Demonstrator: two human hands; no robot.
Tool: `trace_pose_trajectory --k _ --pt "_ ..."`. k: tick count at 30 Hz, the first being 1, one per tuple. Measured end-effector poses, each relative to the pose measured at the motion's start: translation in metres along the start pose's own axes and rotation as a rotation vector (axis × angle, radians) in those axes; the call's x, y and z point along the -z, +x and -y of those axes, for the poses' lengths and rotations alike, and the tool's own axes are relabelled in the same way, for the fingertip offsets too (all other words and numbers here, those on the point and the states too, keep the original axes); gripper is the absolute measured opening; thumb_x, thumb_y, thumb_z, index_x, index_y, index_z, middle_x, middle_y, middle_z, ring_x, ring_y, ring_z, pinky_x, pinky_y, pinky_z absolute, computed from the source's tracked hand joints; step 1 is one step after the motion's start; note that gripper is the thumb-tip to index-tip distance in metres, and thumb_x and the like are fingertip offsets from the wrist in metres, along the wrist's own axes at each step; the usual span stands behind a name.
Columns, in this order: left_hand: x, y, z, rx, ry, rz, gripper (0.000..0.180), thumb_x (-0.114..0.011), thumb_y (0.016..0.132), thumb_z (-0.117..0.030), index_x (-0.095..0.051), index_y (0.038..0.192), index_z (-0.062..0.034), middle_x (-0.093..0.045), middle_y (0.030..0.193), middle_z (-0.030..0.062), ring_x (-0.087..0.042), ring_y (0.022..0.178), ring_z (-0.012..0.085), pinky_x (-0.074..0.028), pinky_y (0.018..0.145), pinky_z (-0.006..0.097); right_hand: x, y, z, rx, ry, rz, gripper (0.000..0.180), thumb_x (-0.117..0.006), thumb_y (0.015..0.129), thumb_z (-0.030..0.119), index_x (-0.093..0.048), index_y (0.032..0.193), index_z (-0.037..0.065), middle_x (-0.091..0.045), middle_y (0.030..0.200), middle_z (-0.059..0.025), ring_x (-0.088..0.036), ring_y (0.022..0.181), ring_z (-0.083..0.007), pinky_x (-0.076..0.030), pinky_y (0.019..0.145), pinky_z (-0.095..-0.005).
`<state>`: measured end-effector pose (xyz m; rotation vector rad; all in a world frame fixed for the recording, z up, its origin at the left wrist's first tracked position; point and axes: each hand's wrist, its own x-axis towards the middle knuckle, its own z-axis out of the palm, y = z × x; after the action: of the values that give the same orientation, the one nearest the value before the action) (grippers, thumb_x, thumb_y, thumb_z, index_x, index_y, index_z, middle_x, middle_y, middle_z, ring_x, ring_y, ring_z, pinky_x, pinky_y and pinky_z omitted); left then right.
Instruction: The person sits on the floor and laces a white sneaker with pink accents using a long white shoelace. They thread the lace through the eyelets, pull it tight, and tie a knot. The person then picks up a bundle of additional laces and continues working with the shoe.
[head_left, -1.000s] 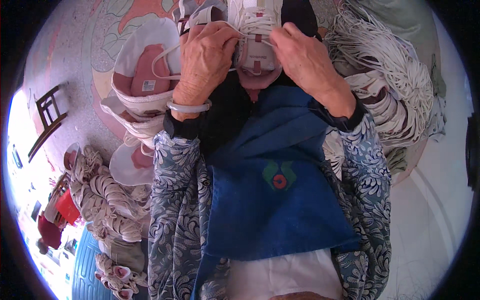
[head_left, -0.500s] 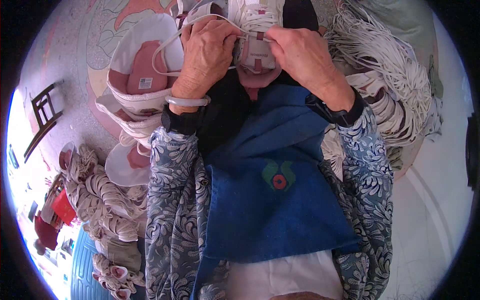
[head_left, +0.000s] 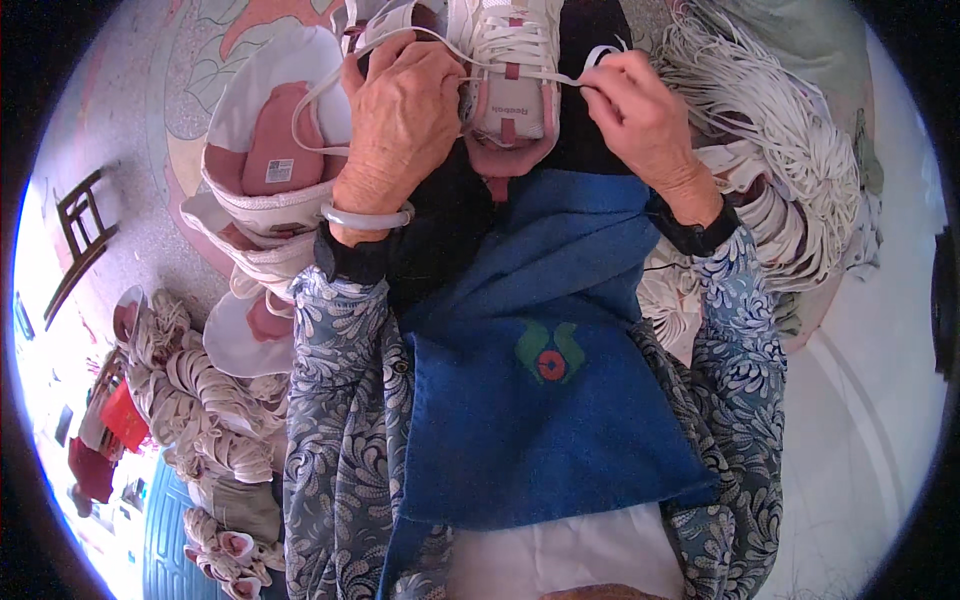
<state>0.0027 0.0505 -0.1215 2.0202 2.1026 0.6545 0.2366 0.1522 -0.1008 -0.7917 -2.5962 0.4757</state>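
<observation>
A small rectangular label (head_left: pixel 279 171), white with fine dark print and a narrow darker strip, sat on the pink insole of a white shoe (head_left: pixel 262 150) lying on the floor to the left of the person's lap, near the top of the stack of shoes. A second label (head_left: pixel 507 89), a pale strip with small lettering, ran across the tongue of the white-and-pink shoe (head_left: pixel 505 80) held over the lap, below its laces. On the blue cloth (head_left: pixel 540 400) covering the lap, a stitched emblem (head_left: pixel 549 353) showed two green leaf shapes above a red round with a dark centre. No packages, signs or screens could be made out.
</observation>
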Motion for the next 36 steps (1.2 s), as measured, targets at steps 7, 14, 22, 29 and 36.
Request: trace_pose_trajectory --k 7,14,22,29,36 --pt "0.002 0.001 0.001 0.0 -0.001 0.012 0.014 -0.055 0.088 -0.02 -0.068 0.091 -0.0138 -0.065 0.105 -0.0004 -0.053 0.113 0.024 -0.031 0.096 0.05 -0.018 0.013 0.003 -0.261 0.313 0.014 0.022 -0.06 0.089 0.023 -0.064 0.099 0.003 -0.065 0.085 -0.0155 -0.063 0.076 -0.035 -0.051 0.069 -0.0405" --pt "0.003 0.005 0.005 -0.045 0.031 0.034 0.014 -0.055 0.088 -0.019 -0.067 0.091 -0.0145 -0.063 0.104 0.0 -0.052 0.113 0.025 -0.033 0.094 0.058 -0.002 0.02 0.003 -0.276 0.357 0.283 0.022 -0.064 0.087 0.023 -0.065 0.091 0.002 -0.063 0.081 -0.0136 -0.061 0.071 -0.0298 -0.048 0.064 -0.0369" --pt "0.007 0.009 0.008 -0.061 0.062 0.04 0.014 -0.055 0.085 -0.017 -0.067 0.093 -0.0169 -0.061 0.104 0.0011 -0.051 0.114 0.0253 -0.03 0.096 0.066 -0.003 0.017 0.0 -0.109 0.166 0.288 0.015 -0.063 0.084 0.019 -0.063 0.086 0.004 -0.057 0.077 -0.0135 -0.061 0.073 -0.0341 -0.049 0.065 -0.0413" --pt "0.003 0.009 0.01 -0.074 0.107 0.064 0.014 -0.056 0.085 -0.017 -0.067 0.094 -0.018 -0.059 0.108 -0.0016 -0.051 0.113 0.0244 -0.031 0.095 0.065 0.0 0.015 -0.011 -0.17 0.085 0.015 0.02 -0.065 0.083 0.018 -0.061 0.098 0.006 -0.058 0.083 -0.0129 -0.062 0.074 -0.0331 -0.05 0.064 -0.0407" --pt "0.007 0.013 0.004 -0.111 0.18 0.055 0.012 -0.056 0.087 -0.019 -0.067 0.09 -0.0163 -0.06 0.109 -0.0021 -0.052 0.113 0.024 -0.033 0.094 0.06 0.041 -0.016 -0.022 -0.23 -0.123 0.366 0.023 -0.066 0.083 0.02 -0.062 0.097 0.003 -0.06 0.08 -0.0179 -0.059 0.071 -0.0388 -0.048 0.066 -0.042"
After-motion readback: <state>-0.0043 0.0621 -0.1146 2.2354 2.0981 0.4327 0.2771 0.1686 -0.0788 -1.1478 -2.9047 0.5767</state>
